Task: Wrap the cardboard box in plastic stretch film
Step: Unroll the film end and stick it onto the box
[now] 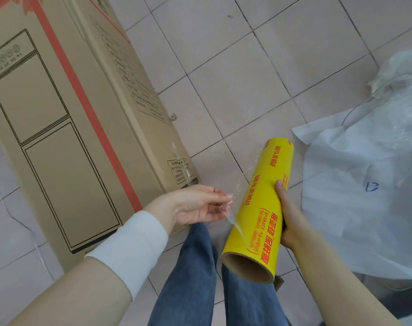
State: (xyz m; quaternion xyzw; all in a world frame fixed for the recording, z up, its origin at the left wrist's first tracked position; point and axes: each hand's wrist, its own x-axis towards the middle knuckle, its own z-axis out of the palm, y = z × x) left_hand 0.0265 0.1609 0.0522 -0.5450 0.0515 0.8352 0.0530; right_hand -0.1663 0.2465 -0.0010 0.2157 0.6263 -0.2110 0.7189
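1. The left hand (200,203) reaches in from the lower left with the forearm angled up and right. A white sleeve (134,248) bands the wrist, and the palm is turned partly upward.
2. Its thumb and fingertips pinch the loose film (234,222), a thin, creased clear strip running to the roll's near side.
3. The right hand (286,215) comes in from the lower right and grips the yellow roll (259,203) from its right side. The thumb lies along the printed wrapper.
4. The roll is held in the air above the jeans (195,267), tilted, with its open cardboard core towards the camera.
5. The cardboard box (70,114) stands on the tiled floor (247,67) to the left, just beside the left hand. Whether they touch cannot be told.
6. White plastic sheeting (365,184) lies on the floor to the right.
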